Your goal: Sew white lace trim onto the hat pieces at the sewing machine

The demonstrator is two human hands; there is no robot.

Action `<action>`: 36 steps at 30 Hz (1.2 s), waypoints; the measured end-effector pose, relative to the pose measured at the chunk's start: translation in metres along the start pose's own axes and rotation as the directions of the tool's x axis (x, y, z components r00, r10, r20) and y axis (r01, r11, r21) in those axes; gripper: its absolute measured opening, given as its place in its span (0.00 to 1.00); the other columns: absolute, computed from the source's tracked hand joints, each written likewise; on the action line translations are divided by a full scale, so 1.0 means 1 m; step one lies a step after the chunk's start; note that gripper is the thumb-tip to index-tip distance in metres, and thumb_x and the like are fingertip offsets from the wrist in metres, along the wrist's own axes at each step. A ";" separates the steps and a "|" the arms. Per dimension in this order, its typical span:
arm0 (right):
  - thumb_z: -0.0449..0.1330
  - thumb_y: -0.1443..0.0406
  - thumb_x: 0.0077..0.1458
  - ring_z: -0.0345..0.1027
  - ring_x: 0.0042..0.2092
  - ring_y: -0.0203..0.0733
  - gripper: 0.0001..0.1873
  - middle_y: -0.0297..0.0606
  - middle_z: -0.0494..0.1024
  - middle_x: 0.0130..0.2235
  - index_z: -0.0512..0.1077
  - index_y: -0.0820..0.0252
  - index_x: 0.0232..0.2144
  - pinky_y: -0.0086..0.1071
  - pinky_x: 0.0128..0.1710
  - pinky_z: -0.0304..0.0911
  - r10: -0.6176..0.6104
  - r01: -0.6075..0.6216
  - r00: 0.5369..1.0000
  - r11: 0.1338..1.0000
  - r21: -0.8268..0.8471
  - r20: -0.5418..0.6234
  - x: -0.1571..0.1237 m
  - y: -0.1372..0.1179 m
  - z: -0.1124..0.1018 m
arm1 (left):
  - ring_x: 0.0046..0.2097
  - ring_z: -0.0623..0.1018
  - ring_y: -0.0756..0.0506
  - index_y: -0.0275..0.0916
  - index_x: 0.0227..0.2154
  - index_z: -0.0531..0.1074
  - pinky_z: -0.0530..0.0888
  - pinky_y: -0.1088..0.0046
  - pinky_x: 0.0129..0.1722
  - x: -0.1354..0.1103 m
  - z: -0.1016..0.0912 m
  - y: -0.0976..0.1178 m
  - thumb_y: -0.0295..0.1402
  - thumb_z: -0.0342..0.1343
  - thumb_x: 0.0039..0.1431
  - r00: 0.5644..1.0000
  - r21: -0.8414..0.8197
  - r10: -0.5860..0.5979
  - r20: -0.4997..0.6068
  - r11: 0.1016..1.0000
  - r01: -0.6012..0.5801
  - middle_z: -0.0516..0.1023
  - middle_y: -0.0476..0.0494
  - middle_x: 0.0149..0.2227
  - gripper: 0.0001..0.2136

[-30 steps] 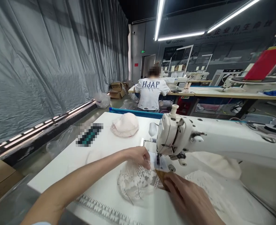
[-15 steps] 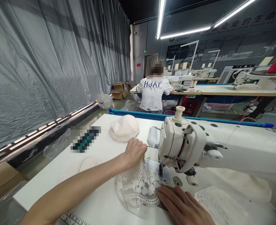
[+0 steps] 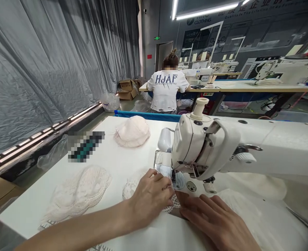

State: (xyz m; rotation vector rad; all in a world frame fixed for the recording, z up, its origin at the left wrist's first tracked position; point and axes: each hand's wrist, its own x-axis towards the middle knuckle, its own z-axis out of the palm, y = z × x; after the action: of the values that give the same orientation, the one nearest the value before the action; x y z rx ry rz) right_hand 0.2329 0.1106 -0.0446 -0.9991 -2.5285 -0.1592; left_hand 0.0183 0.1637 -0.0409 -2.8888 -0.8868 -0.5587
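My left hand is closed on a white lace piece, fingers curled over it just in front of the sewing machine's presser foot. The hand hides most of the lace; a scalloped, openwork edge shows beneath its fingertips. My right hand lies flat on the machine bed, fingers stretched toward the lace edge. Under its fingertips is a flat brownish piece, partly covered. Over both hands reaches the white sewing machine.
Lace cups lie at the left of the table, and a pale pink cup at the back. Pale fabric sits under the machine arm. A ruler shows at the front edge. A person sits at another table ahead.
My left hand has come down and toward me from the raised lace, now covering it by the presser foot. My right hand stays beside it. The view has tilted down slightly.
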 end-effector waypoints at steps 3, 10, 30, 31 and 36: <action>0.49 0.71 0.58 0.66 0.33 0.38 0.13 0.38 0.77 0.38 0.72 0.55 0.37 0.32 0.32 0.56 -0.004 0.004 1.000 1.000 -0.006 -0.006 -0.001 -0.001 0.003 | 0.39 0.72 0.50 0.37 0.33 0.68 0.64 0.68 0.43 0.001 -0.003 0.002 0.35 0.53 0.62 1.000 0.012 -0.014 0.015 1.000 0.014 0.73 0.50 0.39 0.06; 0.48 0.72 0.59 0.67 0.36 0.39 0.15 0.40 0.77 0.43 0.72 0.56 0.40 0.33 0.34 0.57 0.018 -0.018 0.999 1.000 0.017 -0.039 0.001 -0.003 0.002 | 0.40 0.71 0.48 0.36 0.35 0.67 0.64 0.67 0.42 0.000 -0.004 0.003 0.33 0.52 0.62 1.000 0.065 -0.007 0.026 0.998 0.005 0.72 0.48 0.39 0.05; 0.44 0.68 0.64 0.67 0.37 0.40 0.17 0.41 0.78 0.44 0.72 0.60 0.44 0.35 0.36 0.56 -0.023 0.034 0.992 0.996 0.087 -0.125 0.002 -0.005 0.010 | 0.43 0.72 0.47 0.35 0.38 0.68 0.64 0.65 0.45 -0.007 0.000 0.007 0.33 0.52 0.62 0.998 0.075 0.037 -0.053 0.997 -0.033 0.72 0.46 0.41 0.06; 0.43 0.67 0.65 0.67 0.37 0.40 0.17 0.41 0.78 0.44 0.72 0.60 0.44 0.35 0.36 0.56 -0.036 0.050 0.986 0.995 0.082 -0.163 0.002 -0.006 0.013 | 0.43 0.72 0.48 0.35 0.38 0.68 0.64 0.66 0.45 -0.007 0.000 0.007 0.33 0.52 0.62 0.998 0.073 0.038 -0.052 0.997 -0.034 0.72 0.46 0.41 0.06; 0.40 0.63 0.67 0.69 0.35 0.40 0.22 0.38 0.80 0.40 0.74 0.59 0.40 0.34 0.34 0.56 -0.080 0.076 0.971 0.997 -0.026 -0.225 0.007 -0.005 0.017 | 0.42 0.72 0.49 0.36 0.36 0.66 0.62 0.66 0.44 -0.004 -0.002 0.003 0.32 0.51 0.63 0.998 0.053 0.053 -0.047 0.997 -0.050 0.72 0.47 0.40 0.05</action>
State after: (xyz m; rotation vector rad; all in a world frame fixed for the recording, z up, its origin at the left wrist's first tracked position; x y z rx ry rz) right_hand 0.2196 0.1154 -0.0571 -0.8375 -2.3620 -0.3009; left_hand 0.0163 0.1588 -0.0407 -2.8296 -0.8059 -0.5894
